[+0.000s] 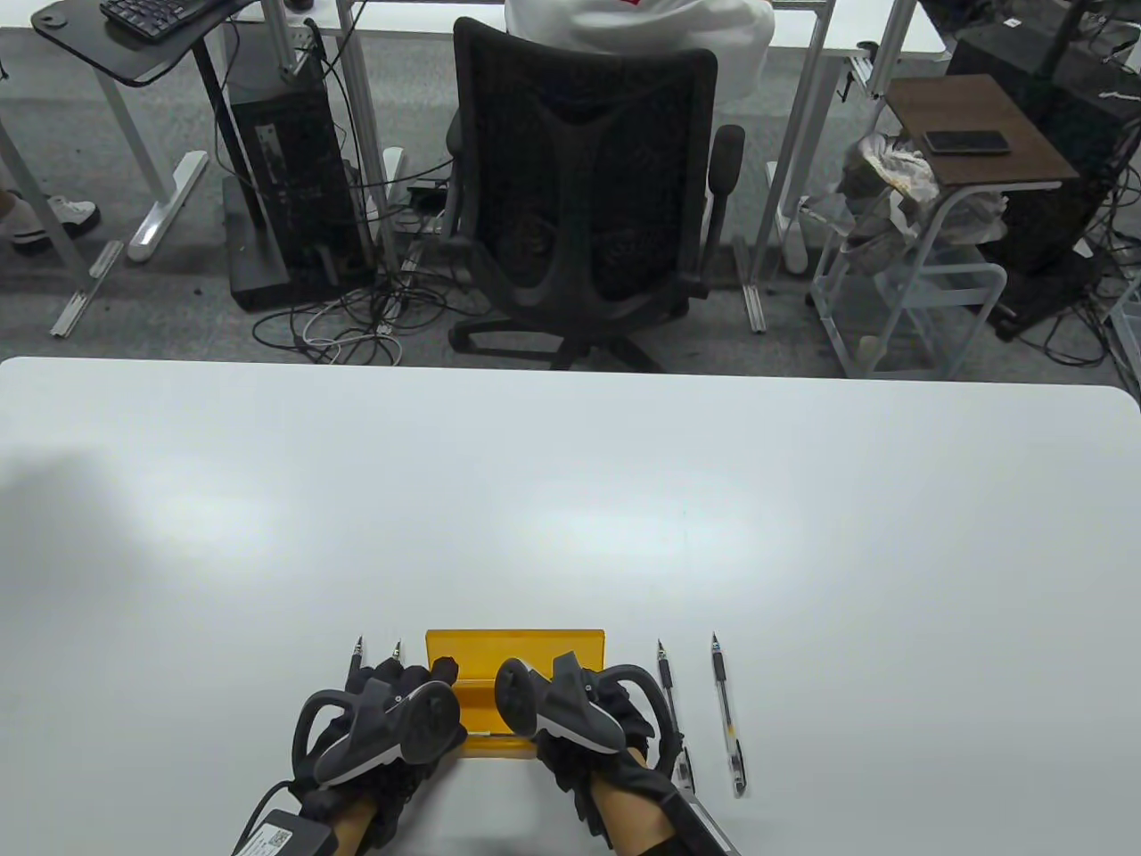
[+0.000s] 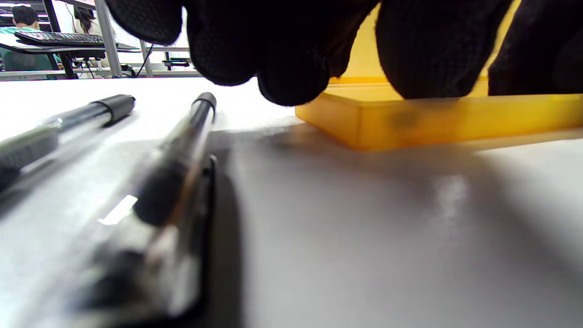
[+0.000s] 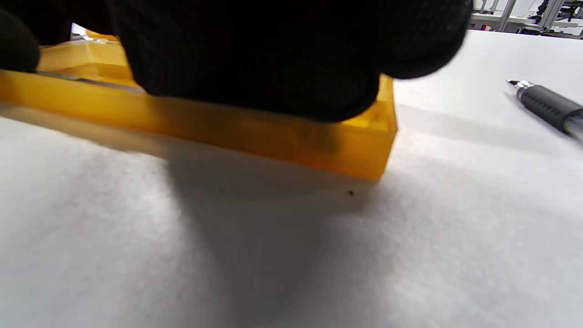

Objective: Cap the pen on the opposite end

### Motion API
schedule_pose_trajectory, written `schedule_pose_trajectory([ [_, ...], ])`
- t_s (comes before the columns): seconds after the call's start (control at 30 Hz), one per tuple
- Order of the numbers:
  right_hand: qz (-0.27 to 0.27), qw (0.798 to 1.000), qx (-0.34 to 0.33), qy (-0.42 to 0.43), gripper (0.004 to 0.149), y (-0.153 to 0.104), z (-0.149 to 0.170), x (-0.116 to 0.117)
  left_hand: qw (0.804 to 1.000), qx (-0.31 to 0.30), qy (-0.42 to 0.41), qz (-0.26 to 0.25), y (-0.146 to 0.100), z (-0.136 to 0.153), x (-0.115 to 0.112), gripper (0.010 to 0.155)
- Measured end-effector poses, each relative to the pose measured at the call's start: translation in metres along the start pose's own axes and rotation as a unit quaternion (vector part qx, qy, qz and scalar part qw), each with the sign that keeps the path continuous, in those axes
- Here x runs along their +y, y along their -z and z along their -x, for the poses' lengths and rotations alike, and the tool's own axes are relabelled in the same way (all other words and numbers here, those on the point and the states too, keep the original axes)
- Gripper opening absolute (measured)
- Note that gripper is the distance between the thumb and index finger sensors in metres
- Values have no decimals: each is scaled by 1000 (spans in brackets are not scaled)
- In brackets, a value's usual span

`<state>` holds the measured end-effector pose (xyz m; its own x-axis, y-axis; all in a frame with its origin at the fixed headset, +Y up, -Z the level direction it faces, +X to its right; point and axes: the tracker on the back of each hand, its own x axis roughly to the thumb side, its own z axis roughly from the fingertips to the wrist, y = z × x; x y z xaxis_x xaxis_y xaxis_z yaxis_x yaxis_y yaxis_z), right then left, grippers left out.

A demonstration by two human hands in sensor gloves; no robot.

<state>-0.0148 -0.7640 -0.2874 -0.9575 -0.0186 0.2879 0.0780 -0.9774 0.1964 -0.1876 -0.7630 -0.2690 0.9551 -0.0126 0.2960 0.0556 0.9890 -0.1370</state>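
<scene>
A yellow box lies open at the table's near edge. Both gloved hands hover over it: my left hand at its left end, my right hand at its right end. In the left wrist view my left hand hangs just above the box rim and holds nothing. In the right wrist view my right hand covers the box wall; what the fingers touch is hidden. Two pens lie left of the box, and two pens lie to its right, tips pointing away.
The left pens lie close under my left wrist. One right pen's tip shows in the right wrist view. The white table stretches far beyond the box. An office chair stands behind the table.
</scene>
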Motion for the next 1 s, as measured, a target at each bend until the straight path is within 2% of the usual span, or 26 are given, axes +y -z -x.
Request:
schedule_pose_trajectory([
  [0.17,70,995,-16,-65,41,-2,-11,5,1000,0,-10,4,0,2,0,75],
  [0.33,64,997,3,-44,44,0,-8,5,1000,-1,-9,5,0,2,0,75],
  [0.57,61,997,-5,-47,41,2,-9,4,1000,0,-12,4,0,2,-1,75],
  [0.67,38,998,-2,-46,42,4,-6,3,1000,0,-13,2,0,2,-1,75],
  [0.83,28,1000,9,2,43,-2,7,-8,1000,3,-20,1,0,3,-1,75],
  [1.0,79,988,18,129,43,-15,25,-30,1000,2,-6,-1,0,1,-1,75],
])
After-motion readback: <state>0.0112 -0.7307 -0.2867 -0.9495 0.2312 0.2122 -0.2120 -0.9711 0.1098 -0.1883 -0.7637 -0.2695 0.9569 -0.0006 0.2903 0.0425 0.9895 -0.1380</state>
